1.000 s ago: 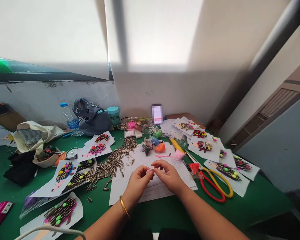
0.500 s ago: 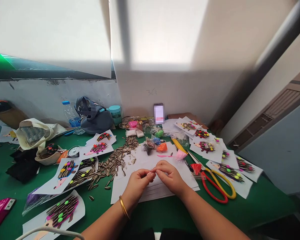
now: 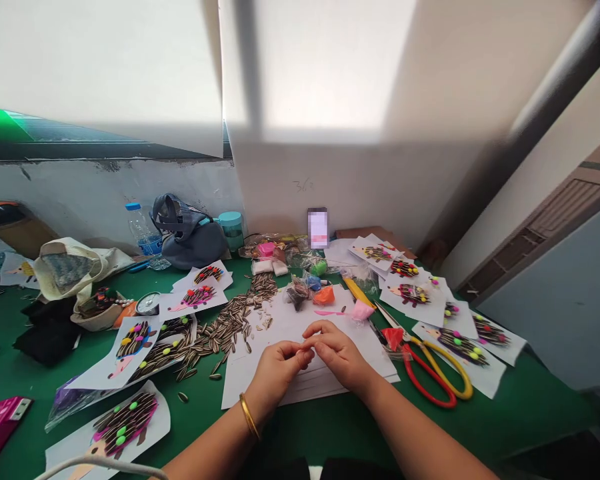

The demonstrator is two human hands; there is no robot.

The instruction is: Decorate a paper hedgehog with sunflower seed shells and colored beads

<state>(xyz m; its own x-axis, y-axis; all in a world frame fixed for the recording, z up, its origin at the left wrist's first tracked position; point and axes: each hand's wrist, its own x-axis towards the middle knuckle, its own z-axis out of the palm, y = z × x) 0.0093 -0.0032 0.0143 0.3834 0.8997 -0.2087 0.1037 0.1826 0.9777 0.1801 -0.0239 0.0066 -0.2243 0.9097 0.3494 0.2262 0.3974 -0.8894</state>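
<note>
Over the white paper stack [image 3: 330, 385], my left hand [image 3: 280, 370] and my right hand [image 3: 341, 353] meet at the fingertips. Both have their fingers bent and pinched together; anything between them is too small or hidden to make out. A pink clay lump [image 3: 361, 311] lies just beyond my right hand, with an orange clay packet [image 3: 323, 295] farther back. Left of the paper spreads a pile of striped sunflower seeds [image 3: 230, 320]. To the right rest scissors [image 3: 433, 373] with red and yellow handles, beside a red clay packet [image 3: 393, 338].
Hedgehog pictures made with seeds lie at the right [image 3: 460, 347] and left [image 3: 130, 427]. Along the wall stand a bottle [image 3: 143, 230], a dark bag [image 3: 193, 237], a teal-lidded jar [image 3: 231, 230] and a phone [image 3: 318, 228]. A pink box [image 3: 0, 430] sits far left.
The fingers of both hands have shifted slightly against each other, with my right index finger now farther over the left fingertips. The objects on the table have not moved.
</note>
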